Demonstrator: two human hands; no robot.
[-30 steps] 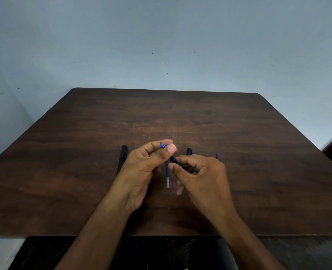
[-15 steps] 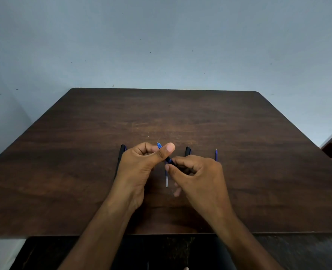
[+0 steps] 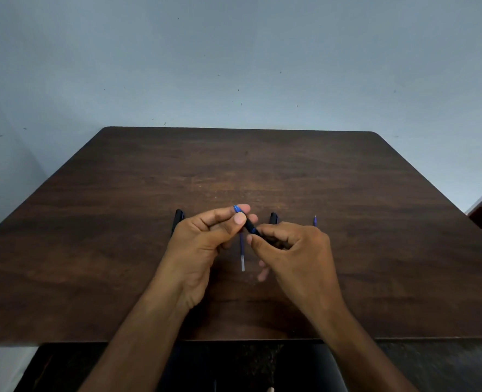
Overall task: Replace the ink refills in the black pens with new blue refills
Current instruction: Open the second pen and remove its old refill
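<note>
Your left hand (image 3: 205, 239) has lifted slightly, pinching the blue tip end while your right hand (image 3: 293, 250) grips the black pen (image 3: 250, 226) over the table (image 3: 121, 222), suggesting you're reseating its new refill.

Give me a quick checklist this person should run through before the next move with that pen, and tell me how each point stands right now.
1. Pen held by both hands: ok. The left hand pinches the blue tip end of the black pen; the right hand grips its barrel.
2. Pen clear of the table: ok, it is held above the wood.
3. Tip section screwed fully home: cannot tell, fingers hide the joint.
4. Loose refill out of the way: ok, it lies flat between the hands.
5. Other pens within reach: ok. One black pen shows behind the left hand, another behind the right.
6. Further refill available: ok, its tip shows beyond the right hand.
</note>
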